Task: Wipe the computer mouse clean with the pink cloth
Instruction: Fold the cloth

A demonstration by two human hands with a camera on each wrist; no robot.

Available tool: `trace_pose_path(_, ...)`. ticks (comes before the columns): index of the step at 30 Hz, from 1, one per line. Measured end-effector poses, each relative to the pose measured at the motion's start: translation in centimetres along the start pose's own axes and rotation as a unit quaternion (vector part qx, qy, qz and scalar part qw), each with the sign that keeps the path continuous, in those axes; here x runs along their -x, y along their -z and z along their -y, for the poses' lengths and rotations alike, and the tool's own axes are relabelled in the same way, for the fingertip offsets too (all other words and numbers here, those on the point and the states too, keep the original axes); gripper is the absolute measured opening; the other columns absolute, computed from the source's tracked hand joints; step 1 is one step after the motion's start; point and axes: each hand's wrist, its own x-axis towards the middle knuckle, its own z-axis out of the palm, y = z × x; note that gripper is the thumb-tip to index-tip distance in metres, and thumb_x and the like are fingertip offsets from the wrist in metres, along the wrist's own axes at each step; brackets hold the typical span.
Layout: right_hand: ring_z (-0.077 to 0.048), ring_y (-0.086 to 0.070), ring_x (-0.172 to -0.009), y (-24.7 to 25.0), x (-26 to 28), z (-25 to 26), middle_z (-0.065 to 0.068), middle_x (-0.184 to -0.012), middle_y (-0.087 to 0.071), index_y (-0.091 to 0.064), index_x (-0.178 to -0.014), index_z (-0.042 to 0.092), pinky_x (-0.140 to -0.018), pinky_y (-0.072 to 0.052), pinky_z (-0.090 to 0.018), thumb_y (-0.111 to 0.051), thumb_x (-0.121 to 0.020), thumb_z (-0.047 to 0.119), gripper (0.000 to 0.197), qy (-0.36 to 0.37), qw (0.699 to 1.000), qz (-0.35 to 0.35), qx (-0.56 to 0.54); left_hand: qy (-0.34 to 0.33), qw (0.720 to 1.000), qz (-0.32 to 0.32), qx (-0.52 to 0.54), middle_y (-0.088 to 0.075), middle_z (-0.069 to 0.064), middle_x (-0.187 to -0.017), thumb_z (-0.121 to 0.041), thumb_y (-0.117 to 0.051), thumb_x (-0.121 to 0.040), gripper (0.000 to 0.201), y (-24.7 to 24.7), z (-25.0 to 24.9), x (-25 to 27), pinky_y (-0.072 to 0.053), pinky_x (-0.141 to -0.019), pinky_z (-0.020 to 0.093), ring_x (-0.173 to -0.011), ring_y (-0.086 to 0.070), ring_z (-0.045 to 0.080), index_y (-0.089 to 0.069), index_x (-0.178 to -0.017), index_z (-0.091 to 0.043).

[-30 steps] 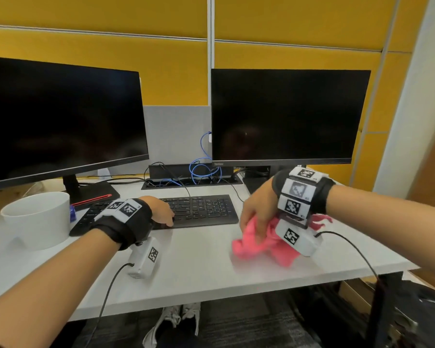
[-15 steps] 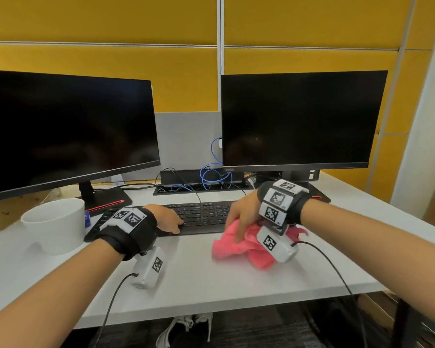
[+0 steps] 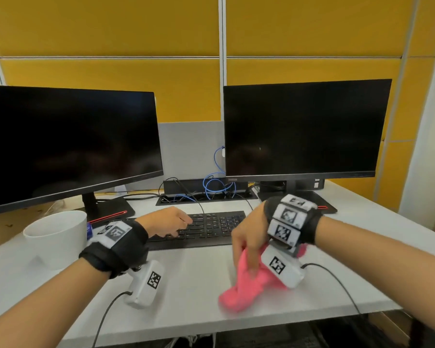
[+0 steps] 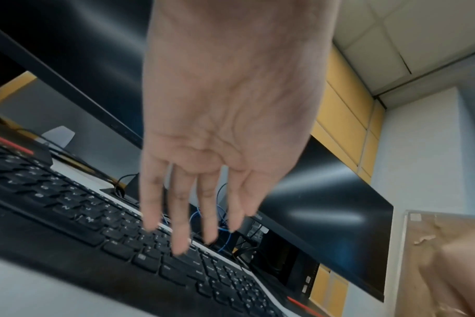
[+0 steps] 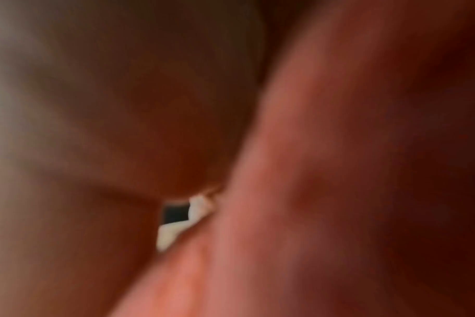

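Now pink cloth [image 3: 246, 285] under right fingers [image 3: 252, 262]

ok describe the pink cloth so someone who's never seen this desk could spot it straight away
Start at the white desk with two dark monitors. In front of the right monitor, just right of the black keyboard, the right hand grips the pink cloth, crumpled on the desktop. It is the only bright pink, soft thing there.

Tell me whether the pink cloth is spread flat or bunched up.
Bunched up: the pink cloth lies crumpled on the desk, gripped by the right hand.
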Motion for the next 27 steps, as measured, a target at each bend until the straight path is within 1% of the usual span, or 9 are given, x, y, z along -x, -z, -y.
trace_pose_path(3,-0.016,-0.064,-0.088,1.7,3.4,-1.5,-0.010,-0.099,-0.073,-0.069,-0.112,0.008,-0.088,-0.054,-0.041,-0.068,-0.089,0.012,0.023,0.001,0.999,-0.046,-0.017,-0.054,0.991,0.034,0.121,-0.061,-0.001,-0.133,-0.027,-0.044,-0.104,0.034,0.2,-0.7,0.8,-0.047,-0.102,0.037,-0.114,-0.064,0.018,-0.055,-0.136,-0.022)
trace_pose_path(6,-0.006,-0.064,-0.075,2.9,4.8,-2.5,-0.002,-0.089,-0.068,-0.068,-0.099,0.017,-0.069,-0.053,-0.021,-0.064,-0.093,0.015,0.007,0.016,0.989,-0.137,-0.055,-0.121,0.967,0.057,0.217,-0.066,-0.006,-0.128,-0.052,-0.039,-0.099,0.046,0.2,-2.2,1.7,-0.047,-0.105,0.042,-0.113,-0.066,0.014,-0.058,-0.132,-0.025)
trace_pose_path(9,-0.028,-0.058,-0.091,3.0,4.3,-4.1,-0.016,-0.099,-0.063,-0.066,-0.103,0.010,-0.078,-0.049,-0.038,-0.073,-0.083,0.031,0.030,0.058,0.947,-0.231,-0.215,-0.160,0.946,0.090,0.266,-0.067,-0.008,-0.125,-0.069,-0.033,-0.087,0.065,-0.1,-3.6,2.0,-0.046,-0.101,0.037,-0.118,-0.061,0.011,-0.062,-0.127,-0.027)
trace_pose_path(11,-0.032,-0.056,-0.095,2.9,3.8,-5.0,-0.019,-0.103,-0.061,-0.065,-0.106,0.004,-0.084,-0.045,-0.043,-0.074,-0.082,0.034,0.040,0.091,0.901,-0.275,-0.324,-0.181,0.938,0.081,0.283,-0.069,-0.006,-0.122,-0.067,-0.042,-0.088,0.056,-0.4,-4.2,2.4,-0.046,-0.102,0.037,-0.117,-0.062,0.011,-0.065,-0.121,-0.028)
trace_pose_path(15,-0.019,-0.062,-0.082,2.7,3.4,-5.4,-0.008,-0.091,-0.069,-0.074,-0.093,0.017,-0.076,-0.051,-0.032,-0.056,-0.097,0.019,0.018,0.139,0.839,-0.317,-0.420,-0.245,0.933,-0.004,0.262,-0.073,0.006,-0.114,-0.030,-0.061,-0.095,0.031,-0.5,-4.4,2.9,-0.053,-0.097,0.034,-0.107,-0.069,0.017,-0.066,-0.119,-0.012)
trace_pose_path(16,-0.023,-0.059,-0.083,2.5,3.5,-5.2,-0.013,-0.093,-0.065,-0.073,-0.096,0.014,-0.075,-0.049,-0.034,-0.062,-0.094,0.024,0.015,0.135,0.837,-0.319,-0.424,-0.248,0.930,-0.011,0.271,-0.074,0.005,-0.110,-0.027,-0.061,-0.094,0.028,-0.4,-4.3,3.0,-0.054,-0.092,0.031,-0.102,-0.070,0.016,-0.067,-0.116,-0.011)
trace_pose_path(20,-0.026,-0.043,-0.079,2.3,3.2,-5.4,-0.020,-0.102,-0.044,-0.065,-0.110,0.005,-0.064,-0.046,-0.031,-0.085,-0.061,0.056,0.074,0.116,0.842,-0.337,-0.404,-0.222,0.924,-0.002,0.310,-0.075,0.012,-0.104,-0.036,-0.067,-0.081,0.036,-0.2,-3.9,3.2,-0.055,-0.081,0.033,-0.089,-0.070,0.020,-0.072,-0.104,-0.010)
trace_pose_path(24,-0.033,-0.044,-0.087,2.3,3.5,-5.6,-0.020,-0.095,-0.051,-0.065,-0.102,-0.003,-0.073,-0.041,-0.041,-0.083,-0.066,0.053,0.070,0.113,0.826,-0.391,-0.390,-0.209,0.935,0.006,0.285,-0.072,0.018,-0.111,-0.038,-0.070,-0.082,0.046,-0.2,-3.2,3.5,-0.055,-0.084,0.036,-0.092,-0.068,0.024,-0.068,-0.113,-0.003)
trace_pose_path(27,-0.027,-0.060,-0.083,2.3,4.3,-6.2,-0.013,-0.086,-0.065,-0.068,-0.102,-0.003,-0.074,-0.048,-0.038,-0.075,-0.082,0.032,0.041,0.106,0.812,-0.435,-0.375,-0.206,0.946,0.025,0.249,-0.072,0.012,-0.111,-0.043,-0.075,-0.082,0.042,0.3,-2.2,3.5,-0.054,-0.090,0.040,-0.097,-0.069,0.021,-0.068,-0.111,-0.013)
